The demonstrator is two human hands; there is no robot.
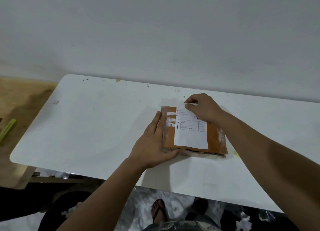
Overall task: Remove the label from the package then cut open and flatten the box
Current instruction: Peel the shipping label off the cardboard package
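Observation:
A flat brown cardboard package [216, 138] wrapped in clear tape lies on the white table [86, 126], right of the middle. A white shipping label [190, 137] covers most of its top. My left hand [152, 144] lies flat against the package's left side, thumb at its near left corner, holding it down. My right hand [202, 107] is at the far edge of the label, thumb and forefinger pinched on the label's upper edge, which looks lifted off the box.
A white wall rises right behind the table. To the left is a wooden surface [20, 106] with a green stick-like object [7, 128] on it. A small yellow thing [236, 154] peeks out right of the package. Feet and plastic sheeting show below the table's near edge.

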